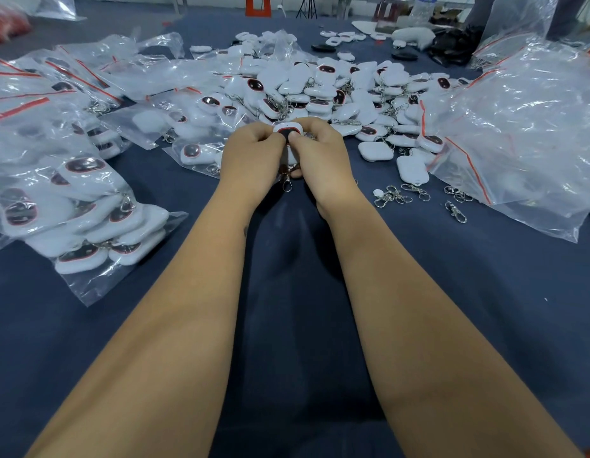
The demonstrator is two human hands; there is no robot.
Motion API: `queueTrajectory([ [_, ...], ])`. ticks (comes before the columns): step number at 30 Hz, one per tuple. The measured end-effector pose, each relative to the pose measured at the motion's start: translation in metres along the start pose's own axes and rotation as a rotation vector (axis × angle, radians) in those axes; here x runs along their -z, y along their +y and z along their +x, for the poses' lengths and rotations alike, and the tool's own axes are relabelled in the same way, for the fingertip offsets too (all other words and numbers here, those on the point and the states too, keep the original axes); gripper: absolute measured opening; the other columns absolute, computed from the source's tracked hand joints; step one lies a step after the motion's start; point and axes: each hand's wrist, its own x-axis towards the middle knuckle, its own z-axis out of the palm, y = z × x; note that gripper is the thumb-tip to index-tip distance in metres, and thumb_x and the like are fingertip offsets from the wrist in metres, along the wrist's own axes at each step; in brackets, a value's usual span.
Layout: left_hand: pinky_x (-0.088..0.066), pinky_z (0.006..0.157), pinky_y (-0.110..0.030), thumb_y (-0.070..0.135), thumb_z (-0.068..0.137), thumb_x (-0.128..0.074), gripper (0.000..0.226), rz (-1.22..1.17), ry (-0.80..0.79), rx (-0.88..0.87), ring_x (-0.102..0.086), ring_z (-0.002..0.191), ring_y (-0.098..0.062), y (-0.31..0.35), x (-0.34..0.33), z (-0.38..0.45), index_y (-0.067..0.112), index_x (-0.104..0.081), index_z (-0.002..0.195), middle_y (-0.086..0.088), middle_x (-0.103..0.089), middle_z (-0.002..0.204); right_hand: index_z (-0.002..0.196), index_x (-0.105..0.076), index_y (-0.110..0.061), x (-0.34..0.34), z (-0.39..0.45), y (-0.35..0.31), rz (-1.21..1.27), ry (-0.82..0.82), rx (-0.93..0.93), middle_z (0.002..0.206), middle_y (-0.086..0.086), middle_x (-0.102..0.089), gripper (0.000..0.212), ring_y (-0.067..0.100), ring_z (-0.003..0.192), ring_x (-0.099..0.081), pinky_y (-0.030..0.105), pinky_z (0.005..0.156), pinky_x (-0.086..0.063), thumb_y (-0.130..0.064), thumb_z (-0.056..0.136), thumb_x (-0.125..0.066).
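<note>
Forearms: two bare forearms run forward from the bottom edge and meet mid-scene.
Left grip (250, 153): fingers curled round the left side of a small white rounded plastic key fob with a dark, red-rimmed face (288, 129).
Right grip (320, 157): clenched on the same fob, thumb on its dark face.
Fob position: held between both grips just above the surface, at the near edge of the heap; a silver metal swivel clasp (287, 185) dangles below.
Step in hand: probably checking or fitting one fob before bagging.
Done: clear plastic bags filled with fobs (82, 206) lie at left.
Left to do: a large loose heap of white fobs (320, 90) waits beyond the grips, which suggests roughly midway at best.
Spares: loose silver clasps (392, 195) lie right of the grips, near a stack of crumpled clear bags with red seal strips (525, 127).
Surface (452, 309): dark blue cloth, smooth, wide.
Room: workshop-like; a clear plastic bottle (425, 8) and black items (455, 44) sit at the far end, blurred.
</note>
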Motion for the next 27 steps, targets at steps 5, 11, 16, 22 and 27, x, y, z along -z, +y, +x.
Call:
queueTrajectory([
  [5, -0.048, 0.068, -0.03, 0.019, 0.09, -0.052, 0.019, 0.096, 0.013, -0.035, -0.057, 0.071, -0.014, 0.0, -0.001, 0.0, 0.012, -0.069, 0.086, -0.005, -0.069, 0.081, 0.097, -0.065, -0.017, 0.0, 0.0, 0.0, 0.004, -0.004, -0.019, 0.086, -0.003, -0.065, 0.017, 0.013, 0.081, -0.061, 0.03, 0.075, -0.051, -0.006, 0.092, -0.052],
  [11, -0.035, 0.06, -0.035, 0.021, 0.081, -0.053, 0.024, -0.038, 0.046, 0.023, -0.042, 0.06, -0.019, 0.0, 0.0, -0.001, 0.011, -0.057, 0.06, -0.002, -0.048, 0.058, 0.086, -0.065, -0.017, 0.0, -0.001, -0.001, 0.094, 0.093, -0.017, 0.079, -0.003, -0.065, 0.012, 0.006, 0.069, -0.058, 0.022, 0.068, -0.049, -0.01, 0.091, -0.057],
  [16, -0.049, 0.085, -0.024, 0.005, 0.084, -0.054, 0.03, 0.186, 0.023, -0.057, -0.063, 0.089, -0.013, -0.003, 0.001, 0.0, 0.017, -0.074, 0.102, 0.005, -0.07, 0.096, 0.082, -0.058, -0.015, 0.005, 0.001, -0.008, 0.405, 0.21, -0.033, 0.069, -0.002, -0.06, 0.013, 0.01, 0.057, -0.055, 0.02, 0.051, -0.044, -0.006, 0.092, -0.059],
  [22, -0.044, 0.064, -0.028, 0.002, 0.078, -0.062, 0.02, 0.321, -0.059, -0.192, -0.05, 0.063, -0.009, -0.002, 0.0, -0.004, 0.022, -0.066, 0.079, 0.007, -0.059, 0.069, 0.089, -0.051, -0.012, 0.001, 0.0, -0.009, 0.394, 0.183, -0.03, 0.08, 0.008, -0.062, 0.016, 0.021, 0.073, -0.063, 0.035, 0.069, -0.057, 0.001, 0.089, -0.058],
  [27, -0.041, 0.064, -0.028, 0.013, 0.079, -0.063, 0.015, 0.313, -0.02, -0.232, -0.049, 0.067, -0.015, -0.001, 0.001, -0.006, 0.019, -0.071, 0.09, 0.003, -0.056, 0.081, 0.096, -0.052, -0.016, 0.003, 0.0, -0.002, 0.187, 0.205, -0.014, 0.085, 0.002, -0.07, 0.018, 0.012, 0.071, -0.062, 0.025, 0.069, -0.051, -0.007, 0.087, -0.065],
])
